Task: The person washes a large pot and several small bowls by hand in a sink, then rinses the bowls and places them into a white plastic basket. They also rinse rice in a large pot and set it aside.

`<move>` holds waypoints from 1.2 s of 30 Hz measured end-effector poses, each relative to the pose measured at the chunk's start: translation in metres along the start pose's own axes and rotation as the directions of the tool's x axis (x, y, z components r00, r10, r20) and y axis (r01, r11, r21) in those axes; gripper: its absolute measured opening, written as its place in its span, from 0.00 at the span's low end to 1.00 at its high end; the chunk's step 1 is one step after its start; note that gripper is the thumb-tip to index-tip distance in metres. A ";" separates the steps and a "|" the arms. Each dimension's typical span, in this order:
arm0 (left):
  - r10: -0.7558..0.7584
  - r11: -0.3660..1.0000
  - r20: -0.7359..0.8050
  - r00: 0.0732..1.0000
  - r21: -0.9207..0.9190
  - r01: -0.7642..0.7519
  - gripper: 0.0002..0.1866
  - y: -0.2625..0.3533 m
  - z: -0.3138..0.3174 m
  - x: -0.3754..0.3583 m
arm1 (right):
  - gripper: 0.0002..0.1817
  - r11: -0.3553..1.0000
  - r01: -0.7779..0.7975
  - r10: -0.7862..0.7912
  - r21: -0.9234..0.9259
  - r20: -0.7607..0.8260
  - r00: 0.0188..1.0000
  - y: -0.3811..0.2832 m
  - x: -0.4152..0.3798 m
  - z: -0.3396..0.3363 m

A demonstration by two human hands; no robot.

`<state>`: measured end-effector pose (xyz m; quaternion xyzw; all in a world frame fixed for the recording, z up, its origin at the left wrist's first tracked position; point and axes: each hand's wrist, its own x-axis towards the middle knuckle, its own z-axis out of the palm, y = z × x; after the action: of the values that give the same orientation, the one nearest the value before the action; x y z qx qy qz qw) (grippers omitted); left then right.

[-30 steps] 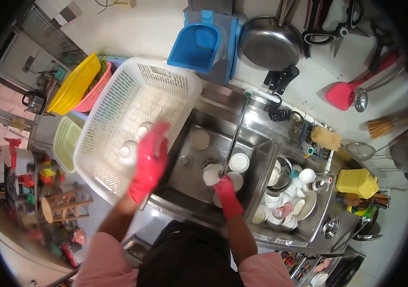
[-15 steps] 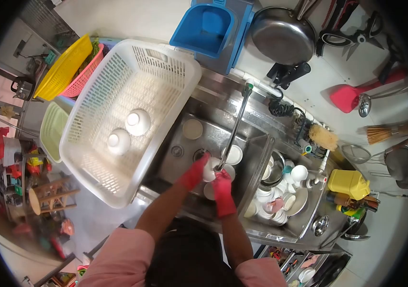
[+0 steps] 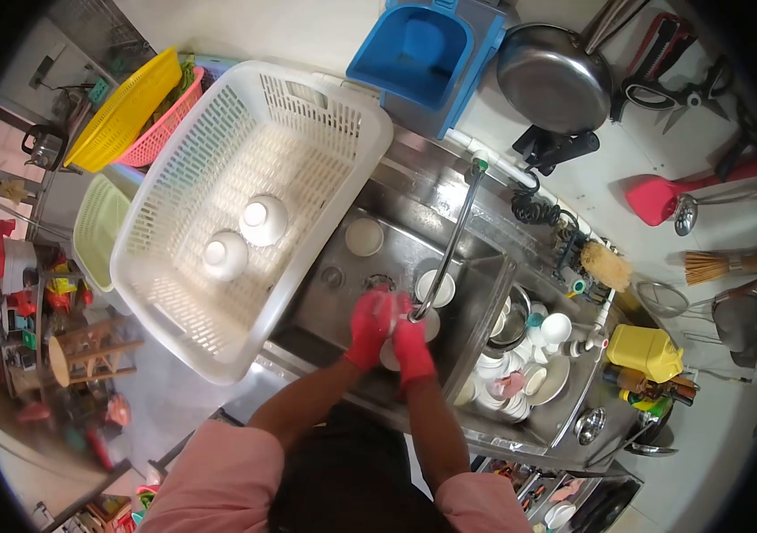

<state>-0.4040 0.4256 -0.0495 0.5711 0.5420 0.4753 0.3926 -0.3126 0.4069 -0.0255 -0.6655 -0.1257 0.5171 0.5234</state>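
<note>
Both of my hands wear red gloves and meet over the left sink basin (image 3: 316, 311), close to the end of the faucet (image 3: 449, 253). My left hand (image 3: 369, 329) and my right hand (image 3: 412, 345) are closed around a white bowl (image 3: 392, 311), which their fingers mostly cover. Around them in the basin sit more white bowls: one at the back left (image 3: 364, 237), a bowl to the right (image 3: 436, 289), and others partly hidden beneath my hands.
Left of the basin stands a large white basket (image 3: 147, 324) with two upturned bowls (image 3: 264, 220). The right basin holds piled white dishes (image 3: 507, 364) and a metal pot. A yellow jug (image 3: 645, 348) stands farther right. Pans and utensils hang on the wall.
My hands have come closer together, and the left one has turned upward around the bowl, hiding more of it. The whole view has shifted slightly.
</note>
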 end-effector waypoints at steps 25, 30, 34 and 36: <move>-0.248 -0.124 0.900 0.359 -0.397 0.909 0.26 0.034 -0.040 0.046 | 0.19 0.301 0.893 -0.375 -0.335 0.819 0.434 -0.044 -0.015 -0.030; -0.037 0.834 0.754 0.656 -0.338 0.436 0.29 0.045 -0.034 0.028 | 0.14 0.531 0.341 0.049 -0.776 0.430 0.901 -0.039 0.013 -0.011; -0.009 0.890 0.731 0.682 -0.306 0.339 0.25 -0.006 -0.028 0.030 | 0.19 0.485 0.434 0.060 -0.759 0.524 0.850 0.011 0.035 -0.021; -0.251 0.393 0.877 0.410 -0.294 0.871 0.23 0.001 -0.034 0.038 | 0.20 0.402 0.495 0.268 -0.770 0.616 0.741 -0.022 0.021 -0.029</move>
<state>-0.4386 0.4609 -0.0362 0.2442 0.2752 0.1963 0.9089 -0.2717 0.4141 -0.0214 -0.5976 -0.6095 0.5200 0.0318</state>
